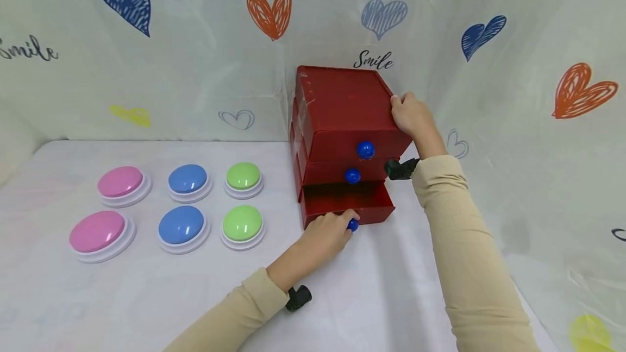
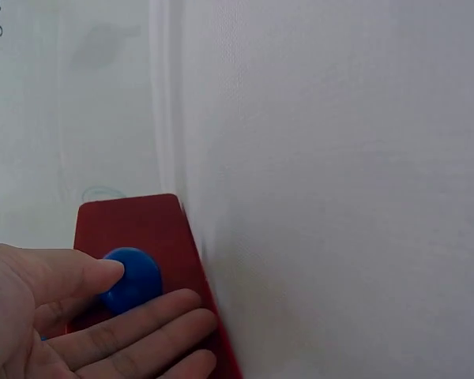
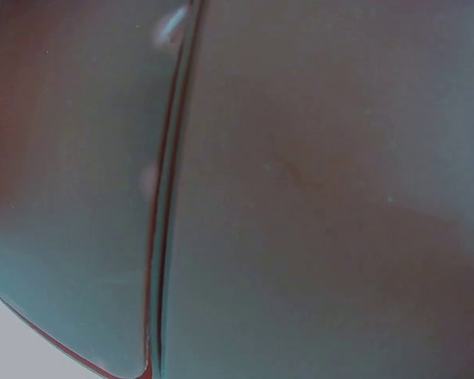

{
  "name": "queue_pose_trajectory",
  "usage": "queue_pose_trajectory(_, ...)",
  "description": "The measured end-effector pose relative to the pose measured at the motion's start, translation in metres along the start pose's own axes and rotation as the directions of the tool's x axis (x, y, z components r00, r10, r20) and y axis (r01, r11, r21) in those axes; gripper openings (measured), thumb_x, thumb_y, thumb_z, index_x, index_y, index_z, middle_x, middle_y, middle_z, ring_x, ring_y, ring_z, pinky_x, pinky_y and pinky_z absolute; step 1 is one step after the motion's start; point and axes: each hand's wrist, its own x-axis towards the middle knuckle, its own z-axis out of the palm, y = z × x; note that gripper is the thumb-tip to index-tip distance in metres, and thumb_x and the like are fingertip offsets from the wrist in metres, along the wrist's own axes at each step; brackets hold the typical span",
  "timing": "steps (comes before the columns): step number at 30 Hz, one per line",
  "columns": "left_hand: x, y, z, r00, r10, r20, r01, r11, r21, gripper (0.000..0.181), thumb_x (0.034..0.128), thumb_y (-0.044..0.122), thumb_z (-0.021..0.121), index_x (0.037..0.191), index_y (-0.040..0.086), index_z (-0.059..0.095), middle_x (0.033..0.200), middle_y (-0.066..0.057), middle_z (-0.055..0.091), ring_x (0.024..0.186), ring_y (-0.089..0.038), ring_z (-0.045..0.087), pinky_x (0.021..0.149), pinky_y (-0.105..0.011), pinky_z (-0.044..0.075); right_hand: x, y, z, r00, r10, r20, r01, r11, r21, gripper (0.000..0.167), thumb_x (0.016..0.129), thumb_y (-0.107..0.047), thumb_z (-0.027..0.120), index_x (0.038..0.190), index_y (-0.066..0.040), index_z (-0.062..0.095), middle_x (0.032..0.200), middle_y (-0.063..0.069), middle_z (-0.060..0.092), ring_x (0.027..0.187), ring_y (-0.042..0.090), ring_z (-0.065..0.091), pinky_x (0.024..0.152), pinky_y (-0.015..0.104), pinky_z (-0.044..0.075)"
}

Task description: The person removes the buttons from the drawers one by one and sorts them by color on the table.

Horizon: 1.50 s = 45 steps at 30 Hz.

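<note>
A red drawer cabinet [image 1: 352,99] with three drawers and round blue knobs stands at the back. Its bottom drawer [image 1: 375,215] is pulled out, and the inside that shows is bare. My left hand [image 1: 323,240] pinches that drawer's blue knob [image 1: 353,225]. In the left wrist view the thumb lies on the knob [image 2: 134,280], with the other fingers extended beside it. Up at the cabinet's top right edge, my right hand [image 1: 413,118] grips the edge; some of its fingers are hidden. The right wrist view has only the red side panel [image 3: 316,197] very close, without the hand.
Left of the cabinet, dome buttons on white bases stand in two rows: pink [image 1: 98,231], blue [image 1: 181,225] and green [image 1: 242,222]. A white cloth [image 1: 146,297] covers the table. Behind and at the right hangs a pale sheet [image 1: 195,58] printed with hearts.
</note>
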Motion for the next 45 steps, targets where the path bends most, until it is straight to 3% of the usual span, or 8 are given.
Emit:
queue_pose_trajectory(9, 0.011, -0.004, -0.003, 1.0, -0.022, -0.008, 0.022, 0.999, -0.033, 0.035, 0.0884, 0.021, 0.064, 0.122, 0.016, 0.057, 0.101, -0.005, 0.068, 0.07, -0.011, 0.059, 0.061, -0.017, 0.051, -0.001, -0.002, -0.001, 1.0, -0.002, -0.001, 0.002, 1.0, 0.006, 0.056, 0.1, -0.038, 0.015, 0.132, 0.003, 0.036, 0.113, 0.022, 0.05, 0.099, 0.033, 0.052, 0.088, 0.047, 0.044)
queue_pose_trajectory(17, 0.017, -0.007, -0.003, 0.998, -0.056, -0.021, 0.055, 0.998, -0.038, 0.034, 0.0883, 0.021, 0.064, 0.122, 0.017, 0.059, 0.104, -0.006, 0.068, 0.061, -0.011, 0.055, 0.061, -0.019, 0.051, -0.002, 0.001, -0.001, 1.0, -0.005, 0.015, 0.006, 1.0, -0.01, 0.057, 0.1, -0.038, 0.016, 0.134, 0.004, 0.034, 0.119, 0.024, 0.049, 0.104, 0.036, 0.05, 0.092, 0.05, 0.041)
queue_pose_trajectory(28, 0.032, -0.012, -0.006, 0.995, -0.087, -0.045, 0.086, 0.996, -0.037, 0.031, 0.0912, 0.02, 0.06, 0.122, 0.018, 0.058, 0.107, -0.004, 0.067, 0.075, -0.014, 0.061, 0.066, -0.025, 0.053, -0.003, 0.0, -0.004, 1.0, 0.004, 0.03, -0.003, 0.999, -0.046, 0.056, 0.1, -0.036, 0.014, 0.133, 0.006, 0.032, 0.122, 0.028, 0.048, 0.11, 0.039, 0.049, 0.096, 0.053, 0.038)
queue_pose_trajectory(35, 0.042, -0.017, -0.008, 0.991, -0.12, -0.053, 0.118, 0.992, -0.04, 0.031, 0.092, 0.02, 0.058, 0.123, 0.018, 0.058, 0.113, -0.006, 0.066, 0.092, -0.021, 0.066, 0.078, -0.034, 0.055, -0.006, -0.005, -0.003, 0.999, 0.023, 0.043, -0.021, 0.998, -0.051, 0.056, 0.1, -0.037, 0.013, 0.135, 0.004, 0.03, 0.122, 0.026, 0.048, 0.109, 0.039, 0.049, 0.096, 0.053, 0.039)
queue_pose_trajectory(45, 0.047, -0.019, -0.01, 0.993, -0.116, -0.034, 0.116, 0.993, 0.004, 0.033, 0.0924, 0.02, 0.058, 0.125, 0.018, 0.057, 0.113, -0.007, 0.066, 0.092, -0.021, 0.066, 0.076, -0.034, 0.055, -0.005, -0.006, -0.003, 0.998, 0.005, 0.055, -0.004, 1.0, -0.027, 0.054, 0.1, -0.036, 0.014, 0.133, 0.003, 0.031, 0.121, 0.025, 0.048, 0.108, 0.037, 0.049, 0.094, 0.051, 0.039)
